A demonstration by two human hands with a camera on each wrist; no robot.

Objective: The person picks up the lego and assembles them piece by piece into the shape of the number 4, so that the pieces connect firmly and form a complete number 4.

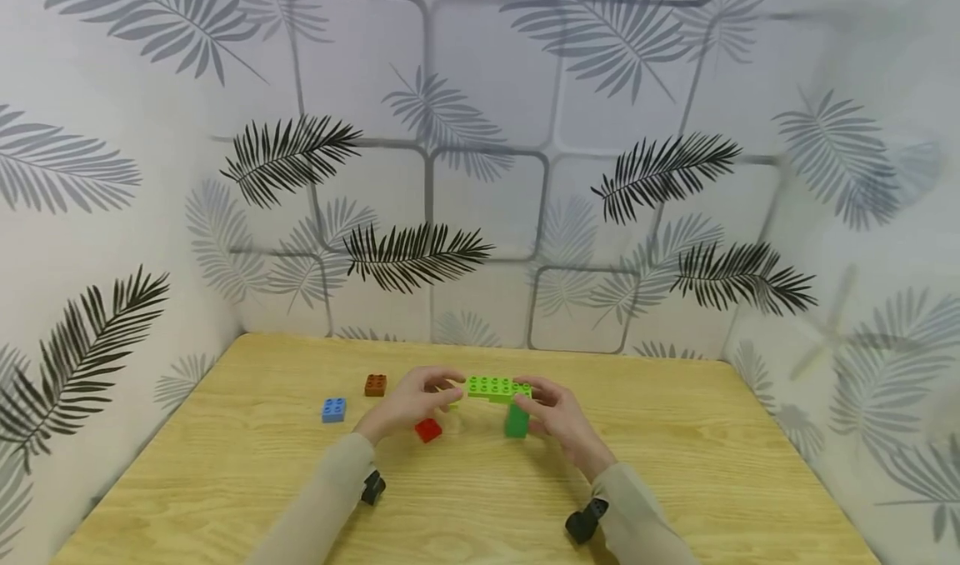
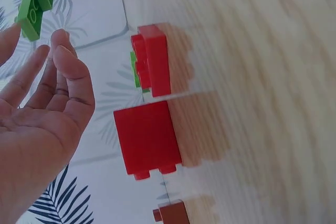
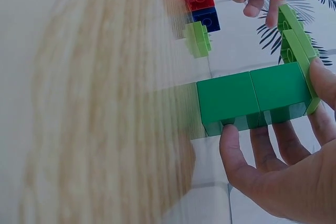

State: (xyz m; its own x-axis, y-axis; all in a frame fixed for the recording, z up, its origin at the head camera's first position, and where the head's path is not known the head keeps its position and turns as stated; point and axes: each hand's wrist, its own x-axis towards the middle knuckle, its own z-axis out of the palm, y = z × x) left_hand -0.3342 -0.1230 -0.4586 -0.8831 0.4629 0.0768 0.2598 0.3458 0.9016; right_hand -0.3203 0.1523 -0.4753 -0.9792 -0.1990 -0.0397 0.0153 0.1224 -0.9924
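Note:
My right hand (image 1: 561, 419) grips a dark green stack of two toy building bricks (image 3: 231, 98) standing on the table. Light green bricks (image 1: 491, 388) top this stack and reach out leftward as an overhang, studs up. The right fingers wrap the stack's side, with one finger up at the light green piece. My left hand (image 1: 420, 397) hovers just off the overhang's free end, fingers loosely bent and holding nothing. Below it on the table lie a red brick (image 2: 147, 137) and a thinner red brick (image 2: 156, 61). A low light green brick (image 3: 198, 39) sits nearby.
A blue brick (image 1: 333, 410) and a brown brick (image 1: 376, 385) lie left of the left hand on the wooden table (image 1: 675, 432). Leaf-patterned walls (image 1: 487, 207) enclose the back and sides.

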